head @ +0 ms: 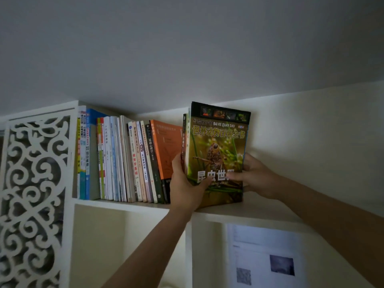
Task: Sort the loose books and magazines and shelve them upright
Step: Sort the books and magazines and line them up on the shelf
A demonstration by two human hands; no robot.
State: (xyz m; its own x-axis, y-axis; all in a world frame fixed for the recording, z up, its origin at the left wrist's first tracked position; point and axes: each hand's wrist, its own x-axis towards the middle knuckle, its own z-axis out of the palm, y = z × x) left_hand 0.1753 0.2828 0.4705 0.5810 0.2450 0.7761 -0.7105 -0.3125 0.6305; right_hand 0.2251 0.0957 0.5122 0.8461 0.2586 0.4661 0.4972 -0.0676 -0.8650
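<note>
Shelf (145, 206): one, white, flat board, top tier of a white case just under the ceiling.

Row (124, 159): upright paperbacks at the left of the shelf, roughly twenty; the thin spines blur together, so no exact count. Spines white, blue, yellow, pink and dark green, glossy, printed with Chinese text. The right end leans slightly right.

Orange book (168, 146): one, matte cover, last of the row, tilted.

Insect book (217, 154): one, large, glossy, rectangular; green-yellow cover with an insect photo, black top band with four small pictures. It stands upright on the shelf, right of the row, cover facing near.

Thin books (185, 138): two or three, dark and pale green spines, pressed against the insect book's left side.

Left hand (185, 183): one, bare. Its grip is closed around the left edge of the stack, thumb across the cover's lower left, fingers behind.

Right hand (251, 175): one, bare. Its grip clasps the insect book's right edge, fingertips on the cover near the lower right.

Panel (35, 183): one, white, cut-out scrollwork, far left.

Sheet (266, 256): one, pale printed paper with two dark pictures, in the compartment below right; text unreadable.
</note>
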